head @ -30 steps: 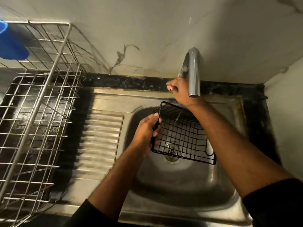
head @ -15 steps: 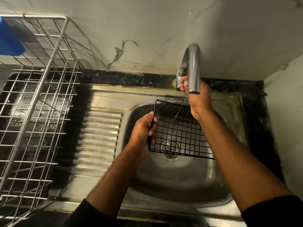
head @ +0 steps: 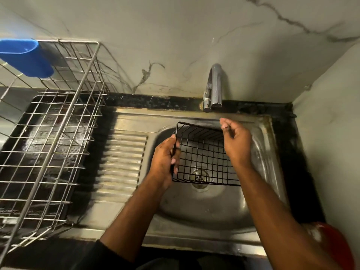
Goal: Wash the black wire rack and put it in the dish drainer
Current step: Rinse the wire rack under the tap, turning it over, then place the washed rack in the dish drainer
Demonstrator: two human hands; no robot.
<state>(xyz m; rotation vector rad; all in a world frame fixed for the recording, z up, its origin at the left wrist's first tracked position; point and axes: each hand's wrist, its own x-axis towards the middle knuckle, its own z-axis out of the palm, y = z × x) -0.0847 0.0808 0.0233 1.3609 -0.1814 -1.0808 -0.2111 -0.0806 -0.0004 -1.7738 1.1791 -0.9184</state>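
Note:
The black wire rack [head: 202,152] hangs over the steel sink bowl [head: 194,209], above the drain. My left hand [head: 165,160] grips its left edge. Over the rack's right side, my right hand [head: 235,141] hovers with loosely curled fingers; I cannot tell whether it touches the wire. The chrome tap [head: 214,88] stands behind the sink, and no water stream shows. The metal dish drainer [head: 58,133] sits at the left on a dark tray.
A blue plastic cup [head: 27,57] hangs on the drainer's back left rim. The ribbed draining board [head: 122,162] lies between drainer and bowl. A red object [head: 339,248] shows at the lower right. Walls close in behind and on the right.
My right hand has left the tap and come down over the rack's right side. My left hand keeps its grip on the rack.

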